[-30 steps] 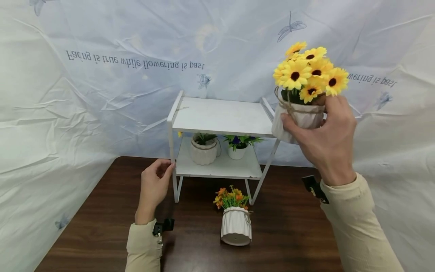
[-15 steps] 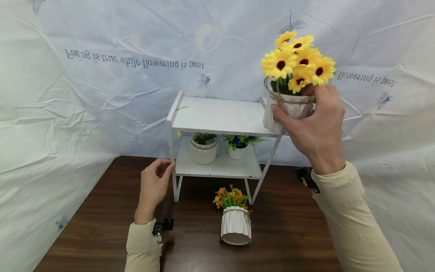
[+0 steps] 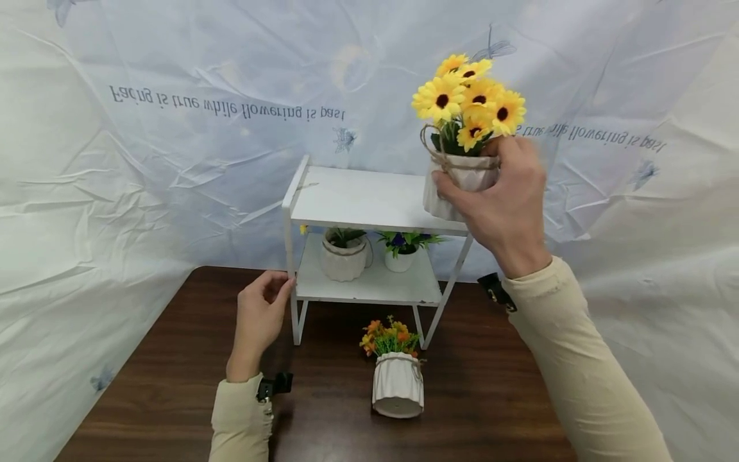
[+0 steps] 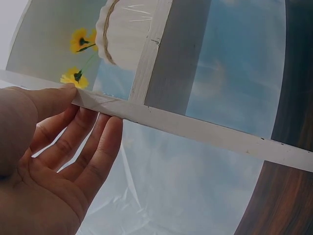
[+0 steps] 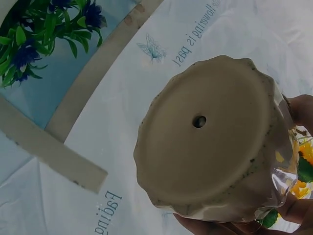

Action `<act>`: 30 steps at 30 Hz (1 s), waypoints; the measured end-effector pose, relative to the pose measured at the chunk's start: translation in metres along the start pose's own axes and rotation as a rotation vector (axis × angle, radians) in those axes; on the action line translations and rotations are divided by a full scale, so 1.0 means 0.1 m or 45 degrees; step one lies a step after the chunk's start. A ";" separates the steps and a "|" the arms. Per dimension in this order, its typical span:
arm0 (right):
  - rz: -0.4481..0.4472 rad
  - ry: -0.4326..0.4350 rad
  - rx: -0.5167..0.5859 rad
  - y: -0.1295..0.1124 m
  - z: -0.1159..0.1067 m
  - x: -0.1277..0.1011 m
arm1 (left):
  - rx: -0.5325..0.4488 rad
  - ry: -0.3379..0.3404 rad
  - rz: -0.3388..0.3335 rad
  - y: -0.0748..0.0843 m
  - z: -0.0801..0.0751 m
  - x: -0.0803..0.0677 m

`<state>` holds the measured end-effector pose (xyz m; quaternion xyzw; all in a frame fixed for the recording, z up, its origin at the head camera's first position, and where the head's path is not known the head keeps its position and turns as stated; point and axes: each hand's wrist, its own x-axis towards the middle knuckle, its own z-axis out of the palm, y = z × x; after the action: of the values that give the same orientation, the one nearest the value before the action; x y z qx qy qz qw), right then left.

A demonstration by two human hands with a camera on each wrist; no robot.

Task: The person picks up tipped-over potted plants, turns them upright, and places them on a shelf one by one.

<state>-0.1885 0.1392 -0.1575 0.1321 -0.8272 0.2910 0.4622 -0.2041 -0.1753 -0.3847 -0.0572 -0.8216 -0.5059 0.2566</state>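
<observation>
My right hand (image 3: 510,199) grips a white ceramic flowerpot (image 3: 456,192) by its rim, thumb in front. Yellow sunflowers (image 3: 470,102) stand in the pot, and twine is tied round it. The pot is in front of the right end of the shelf's top board (image 3: 364,196); whether it touches cannot be told. In the right wrist view the pot's underside (image 5: 210,142) shows a small drain hole. My left hand (image 3: 262,314) pinches the white shelf's front left post (image 4: 176,125) between thumb and fingers.
On the lower board stand a white twine-tied pot (image 3: 344,260) and a small pot with blue flowers (image 3: 400,260). A white pot of orange flowers (image 3: 398,385) lies tipped on the dark wooden table (image 3: 491,398). A printed curtain (image 3: 231,58) hangs behind.
My right hand has carried the sunflower pot leftward, from beside the shelf's right end to in front of its top board. My left hand stays at the post.
</observation>
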 end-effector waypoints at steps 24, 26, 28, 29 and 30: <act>0.110 -0.014 0.062 0.17 0.49 0.06 | 0.003 0.000 0.012 -0.01 -0.01 0.00; 0.121 -0.016 0.061 0.19 0.52 0.05 | 0.007 0.002 0.012 -0.01 -0.01 -0.01; 0.133 -0.019 0.060 0.21 0.55 0.04 | 0.004 0.002 0.008 -0.01 -0.01 -0.01; 0.137 -0.018 0.060 0.23 0.57 0.04 | 0.003 0.002 0.007 0.00 -0.01 -0.01; 0.135 -0.016 0.062 0.24 0.59 0.03 | 0.002 0.002 0.007 0.00 -0.01 0.00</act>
<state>-0.2425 0.1230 -0.1875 0.1010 -0.8286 0.3342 0.4376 -0.2035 -0.1759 -0.3844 -0.0587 -0.8216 -0.5046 0.2586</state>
